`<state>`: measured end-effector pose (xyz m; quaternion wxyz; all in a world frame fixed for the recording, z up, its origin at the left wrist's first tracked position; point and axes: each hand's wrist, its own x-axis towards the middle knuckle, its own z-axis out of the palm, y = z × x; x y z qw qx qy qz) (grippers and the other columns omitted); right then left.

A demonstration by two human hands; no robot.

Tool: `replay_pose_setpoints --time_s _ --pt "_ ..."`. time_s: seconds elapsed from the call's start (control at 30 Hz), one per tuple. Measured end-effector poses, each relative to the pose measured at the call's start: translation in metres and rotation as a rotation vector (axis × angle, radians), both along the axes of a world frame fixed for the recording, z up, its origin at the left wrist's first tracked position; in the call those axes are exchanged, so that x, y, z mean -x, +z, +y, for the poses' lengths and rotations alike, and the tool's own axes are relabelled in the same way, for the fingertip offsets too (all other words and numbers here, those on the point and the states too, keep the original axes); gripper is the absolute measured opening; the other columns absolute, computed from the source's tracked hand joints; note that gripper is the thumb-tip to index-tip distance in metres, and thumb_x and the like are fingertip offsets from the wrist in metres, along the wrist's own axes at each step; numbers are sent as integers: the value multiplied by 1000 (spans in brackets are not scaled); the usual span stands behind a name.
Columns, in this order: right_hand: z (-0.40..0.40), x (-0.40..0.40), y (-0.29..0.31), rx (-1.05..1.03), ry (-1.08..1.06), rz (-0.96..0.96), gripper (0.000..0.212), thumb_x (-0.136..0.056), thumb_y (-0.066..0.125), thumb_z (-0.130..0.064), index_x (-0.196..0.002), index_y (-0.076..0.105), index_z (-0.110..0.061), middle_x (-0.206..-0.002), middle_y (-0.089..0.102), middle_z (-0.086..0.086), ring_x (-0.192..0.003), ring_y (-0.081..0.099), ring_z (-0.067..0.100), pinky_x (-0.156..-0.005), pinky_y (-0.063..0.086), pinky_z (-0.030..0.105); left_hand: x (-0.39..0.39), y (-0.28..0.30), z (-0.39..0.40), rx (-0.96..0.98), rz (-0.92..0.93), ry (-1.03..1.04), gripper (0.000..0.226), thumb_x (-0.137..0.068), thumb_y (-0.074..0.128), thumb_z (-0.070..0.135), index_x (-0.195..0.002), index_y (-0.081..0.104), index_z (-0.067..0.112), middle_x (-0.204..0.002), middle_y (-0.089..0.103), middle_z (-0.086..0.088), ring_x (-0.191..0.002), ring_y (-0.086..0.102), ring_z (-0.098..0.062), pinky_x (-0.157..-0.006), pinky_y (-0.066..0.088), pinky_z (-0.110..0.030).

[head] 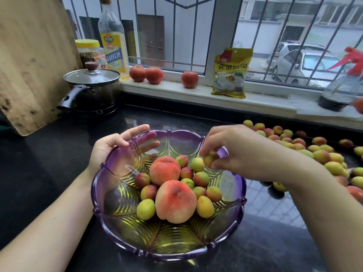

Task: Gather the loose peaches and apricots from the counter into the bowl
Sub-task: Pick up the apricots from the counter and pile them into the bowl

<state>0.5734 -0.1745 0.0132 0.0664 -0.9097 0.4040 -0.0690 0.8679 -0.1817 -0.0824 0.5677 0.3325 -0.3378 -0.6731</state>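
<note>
A purple glass bowl [117,228] stands on the black counter before me. Inside lie two peaches [175,201] and several small apricots [146,209]. My left hand [112,148] touches the bowl's far left rim, fingers straight and reaching over the edge. My right hand [231,152] hovers above the bowl's right side and pinches one apricot [209,159] in its fingertips. Several loose apricots [322,156] lie spread over the counter at the right, behind my right arm.
A lidded black pot [92,91] stands at the back left beside a leaning wooden board [33,61]. On the windowsill are three tomatoes [154,75], a bottle [113,36], a jar [89,51], a yellow packet [230,72] and a spray bottle [341,89].
</note>
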Motion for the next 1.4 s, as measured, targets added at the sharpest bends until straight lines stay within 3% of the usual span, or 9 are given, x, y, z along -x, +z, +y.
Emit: replay_pose_setpoints --time_s 0.07,0.17,0.23,0.3,0.4,0.73,0.93,1.13,1.4 --pt "-1 -5 -8 41 2 105 23 -90 75 -25 -108 69 -37 -101 55 -21 -97 53 0 -120 24 26 0 0 0 4 2 -3 86 -58 55 15 -143 56 2 -132 65 -22 -132 59 -45 -117 35 -58" --pt "-2 -8 -13 57 -4 162 17 -91 72 -19 -102 67 -32 -99 56 -17 -98 53 3 -123 5 27 0 0 0 2 6 2 88 -57 56 15 -144 55 1 -133 65 -24 -133 57 -46 -118 33 -59" --pt "0 -10 -16 54 -15 168 16 -93 69 -17 -103 67 -29 -103 57 -13 -101 54 7 -121 18 23 -1 0 -1 -2 10 3 81 -63 50 13 -143 56 2 -132 65 -23 -133 56 -46 -117 34 -59" --pt "2 -12 -17 45 -27 167 17 -94 68 -16 -104 65 -29 -104 55 -12 -98 52 9 -93 42 14 -1 -1 -1 -10 12 10 74 -70 39 12 -141 57 3 -131 65 -23 -134 56 -46 -117 35 -58" --pt "4 -15 -18 34 -25 175 20 -92 70 -14 -100 63 -31 -103 54 -12 -92 53 9 -65 41 14 0 0 -1 -17 14 17 73 -72 37 13 -141 57 3 -132 65 -22 -134 56 -46 -116 37 -58" --pt "0 -13 -22 28 -14 156 24 -93 70 -18 -112 65 -31 -109 56 -12 -99 56 8 -73 46 15 -3 -3 -2 33 34 -29 83 -57 58 15 -139 60 2 -136 63 -23 -133 57 -45 -116 37 -58" --pt "-19 35 13 166 -302 -413 18 -95 66 -13 -106 72 -26 -97 69 -12 -91 64 3 -84 49 21 -3 -3 -2 28 37 -18 77 -66 49 13 -141 57 2 -135 63 -24 -134 56 -46 -115 39 -58" --pt "-44 60 -27 -31 -485 248 30 -95 67 -29 -124 66 -32 -111 57 -5 -99 55 17 -80 44 30 -1 0 0 7 21 -23 72 -74 34 12 -142 57 5 -132 66 -19 -126 64 -39 -103 45 -55" --pt "-49 48 -52 51 -492 426 42 -94 65 -12 -133 62 -27 -122 62 1 -112 57 23 -88 51 31 2 2 2 -21 32 -9 73 -75 33 13 -144 56 4 -133 66 -19 -127 63 -39 -94 53 -52"
